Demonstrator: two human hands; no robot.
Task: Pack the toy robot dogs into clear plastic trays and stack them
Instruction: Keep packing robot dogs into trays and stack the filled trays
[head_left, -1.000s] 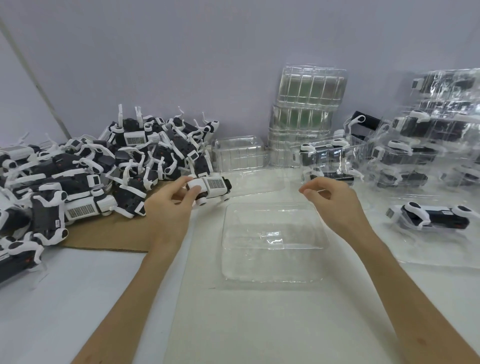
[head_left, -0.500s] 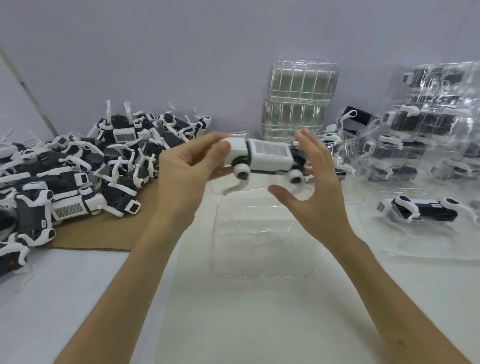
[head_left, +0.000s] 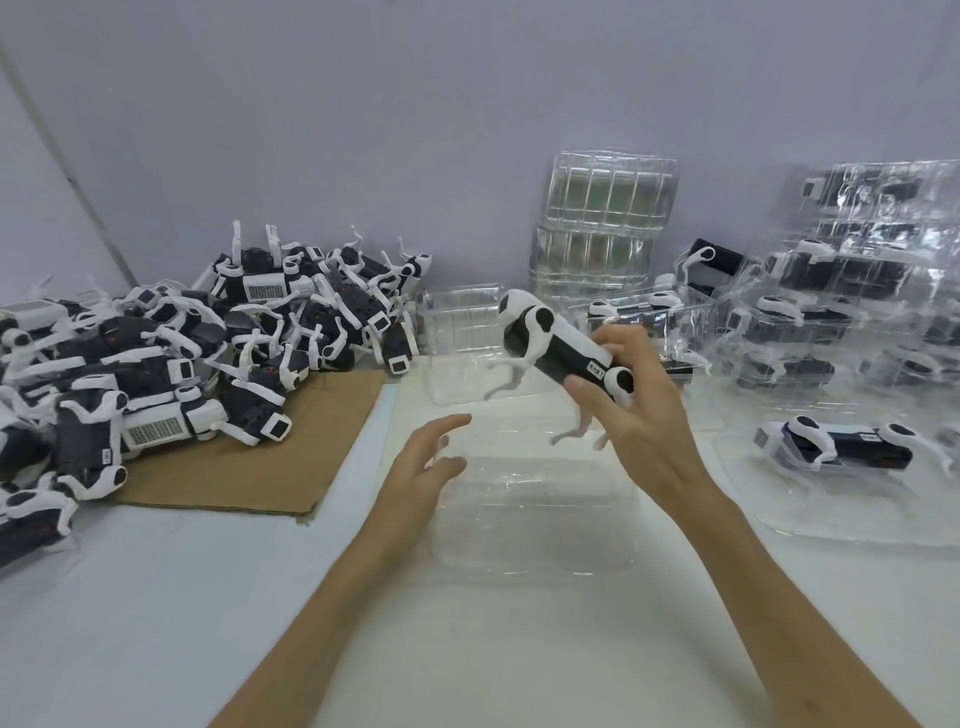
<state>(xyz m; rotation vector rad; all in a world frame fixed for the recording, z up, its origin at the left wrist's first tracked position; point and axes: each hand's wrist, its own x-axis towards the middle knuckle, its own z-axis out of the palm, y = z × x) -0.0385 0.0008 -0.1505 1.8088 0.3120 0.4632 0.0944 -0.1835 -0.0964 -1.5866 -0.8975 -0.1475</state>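
Here the right hand (head_left: 636, 415) grips a dog (head_left: 561, 348) above the empty tray (head_left: 530, 499) mid-table, left hand (head_left: 421, 467) open beside it; next, lowering it squarely into the tray.

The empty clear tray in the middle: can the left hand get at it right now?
Probably yes. The left hand is open, holds nothing and hovers at the left edge of the tray, with nothing between them. The right hand holds the dog above the far side, out of the way.
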